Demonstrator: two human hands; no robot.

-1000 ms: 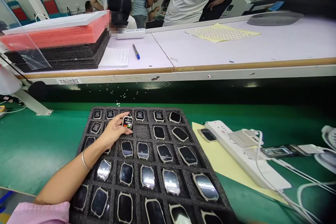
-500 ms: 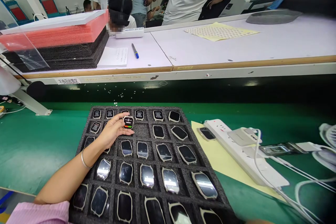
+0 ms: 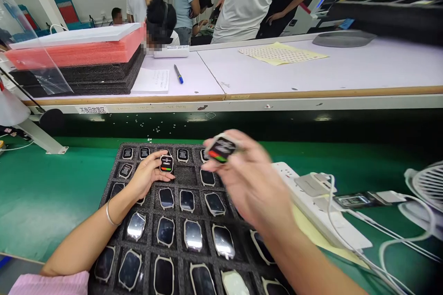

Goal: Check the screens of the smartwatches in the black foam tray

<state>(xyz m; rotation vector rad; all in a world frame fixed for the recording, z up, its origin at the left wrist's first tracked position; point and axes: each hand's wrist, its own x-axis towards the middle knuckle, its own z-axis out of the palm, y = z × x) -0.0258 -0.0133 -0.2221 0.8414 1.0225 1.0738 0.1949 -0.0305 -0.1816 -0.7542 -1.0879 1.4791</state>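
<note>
My left hand [image 3: 148, 173] holds a smartwatch case [image 3: 166, 164] between thumb and fingers, over the upper rows of a dark foam tray [image 3: 180, 233]. Its screen is lit, with text and a red and green bar. To the right, my right hand [image 3: 242, 170], smeared by motion, grips a second smartwatch case [image 3: 222, 148] that is tilted and raised above the tray. A red and green bar glows on that screen too. In the tray's compartments lie several strapless watches, some with lit text at the back, others dark like this watch [image 3: 166, 230].
On the right stand a white power strip [image 3: 332, 214] with cables and a white fan [image 3: 429, 189]. A raised shelf [image 3: 277, 85] carries foam sheets [image 3: 79, 53], a notepad [image 3: 152, 81], a pen [image 3: 178, 74] and a yellow sticker sheet [image 3: 282, 54]. Several people are behind it.
My right hand has come into view from the lower right with a lit watch in it. My left hand keeps its watch at almost the same spot over the tray.
</note>
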